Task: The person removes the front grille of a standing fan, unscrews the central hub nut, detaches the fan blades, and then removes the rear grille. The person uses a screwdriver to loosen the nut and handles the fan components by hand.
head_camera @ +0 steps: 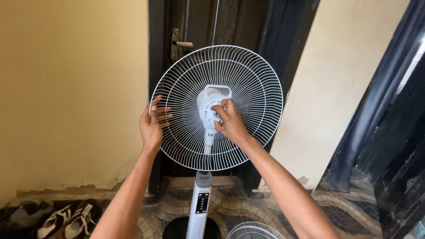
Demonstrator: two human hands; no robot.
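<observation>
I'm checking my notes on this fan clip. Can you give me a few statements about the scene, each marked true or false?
1. The left hand grips the left rim of the white wire fan guard. True.
2. The right hand rests on the door handle. False: its fingers are at the white hub in the guard's centre.
3. The guard lies flat on the floor. False: it stands upright on the fan's pole.
4. Shoes sit at lower left by the wall. True.
</observation>
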